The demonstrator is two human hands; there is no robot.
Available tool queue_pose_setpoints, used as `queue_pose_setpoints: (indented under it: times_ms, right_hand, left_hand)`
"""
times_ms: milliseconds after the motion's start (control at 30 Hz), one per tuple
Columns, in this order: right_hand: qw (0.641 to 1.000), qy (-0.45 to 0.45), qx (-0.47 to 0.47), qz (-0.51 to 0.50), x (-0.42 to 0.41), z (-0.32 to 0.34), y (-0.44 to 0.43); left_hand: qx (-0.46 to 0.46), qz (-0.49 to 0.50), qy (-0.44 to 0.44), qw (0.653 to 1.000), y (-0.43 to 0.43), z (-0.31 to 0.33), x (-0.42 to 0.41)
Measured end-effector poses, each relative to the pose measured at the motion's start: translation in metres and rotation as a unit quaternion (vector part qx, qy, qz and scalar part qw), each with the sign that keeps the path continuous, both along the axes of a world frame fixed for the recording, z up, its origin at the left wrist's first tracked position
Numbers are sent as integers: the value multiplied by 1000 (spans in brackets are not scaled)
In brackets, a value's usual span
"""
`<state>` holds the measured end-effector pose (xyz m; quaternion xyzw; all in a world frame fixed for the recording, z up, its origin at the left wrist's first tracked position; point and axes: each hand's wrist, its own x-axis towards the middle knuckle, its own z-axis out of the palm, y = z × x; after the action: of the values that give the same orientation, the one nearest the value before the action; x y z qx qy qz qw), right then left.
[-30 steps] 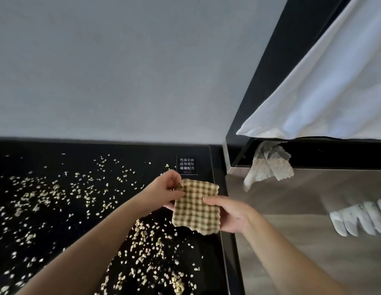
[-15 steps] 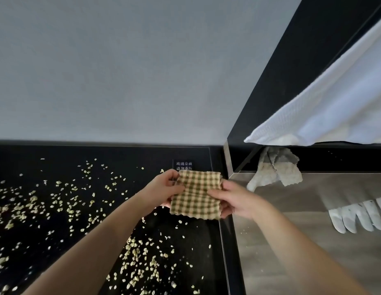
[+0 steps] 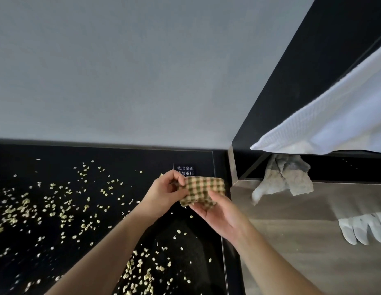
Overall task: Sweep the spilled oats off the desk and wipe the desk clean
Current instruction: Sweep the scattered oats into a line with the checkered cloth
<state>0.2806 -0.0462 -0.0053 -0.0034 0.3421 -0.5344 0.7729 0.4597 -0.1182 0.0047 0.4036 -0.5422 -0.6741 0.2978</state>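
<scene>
- The oats [image 3: 62,209] lie scattered as pale flakes over the black glass table [image 3: 121,155]. They are spread widely across its left part, and a denser patch sits at the bottom of the view, beneath the left forearm.
- A checked cloth [image 3: 201,188] in green, tan and cream is held up above the table's right end, clear of the surface and bunched into a small fold.
- The left hand [image 3: 164,191] pinches the cloth's left edge between thumb and fingertips.
- The right hand [image 3: 219,216] grips the cloth's lower right part, with its thumb laid on top and its fingers underneath.
- A small dark label [image 3: 186,169] with white characters lies on the table just behind the hands, partly hidden by the left hand.
- A plain grey wall [image 3: 121,71] rises behind the table.
- To the right of the table's edge is a glossy brownish surface [image 3: 291,241].
- On that surface a crumpled grey rag [image 3: 285,177] lies near the back and a white glove [image 3: 364,228] lies at the far right edge.
- A white towel [image 3: 334,124] hangs across the upper right corner in front of a black panel [image 3: 302,71].
</scene>
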Motion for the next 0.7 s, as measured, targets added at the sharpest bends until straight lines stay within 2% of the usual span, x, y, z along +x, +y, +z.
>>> queue_pose_setpoints:
  times_ms: [100, 167, 200, 233, 267, 300, 333, 367, 400, 433, 467, 600, 700]
  right_hand:
    - [993, 89, 30, -72, 3, -7, -14]
    - [984, 127, 38, -121, -2, -13, -30]
    - [974, 174, 31, -145, -6, -13, -40]
    - [953, 260, 14, -157, -12, -13, -51]
    - [904, 400, -20, -150, -20, -14, -63]
    - [807, 575, -61, -121, -29, -17, -76]
    - [678, 723, -103, -77, -36, -24, -88]
    - [562, 815, -138, -26, -42, -35, -100]
    - [480, 863, -153, 34, -46, -48, -110]
    - [438, 883, -144, 93, -48, -60, -116]
    - [425, 887, -126, 127, -49, -67, -120]
    - [481, 861, -140, 86, -49, -76, -139]
    - [487, 847, -168, 133, -43, -78, -143]
  left_hand:
    - [-39, 28, -98, 994, -3, -16, -9]
    - [-56, 36, -120, 991, -8, -20, -17]
    - [-74, 34, -144, 986, -13, -22, -19]
    - [-109, 29, -198, 974, -21, -25, -17]
    - [-157, 20, -280, 947, -30, -29, -11]
    - [-208, 11, -366, 907, -41, -35, -2]
    - [-244, 5, -432, 868, -49, -40, 11]
    - [-254, -1, -475, 843, -55, -45, 23]
    - [-248, -12, -504, 827, -58, -51, 35]
    - [-241, -25, -522, 817, -58, -55, 45]
    - [-241, -41, -535, 809, -57, -59, 53]
    - [-272, -101, -557, 778, -49, -71, 69]
    - [-248, -126, -589, 759, -55, -68, 74]
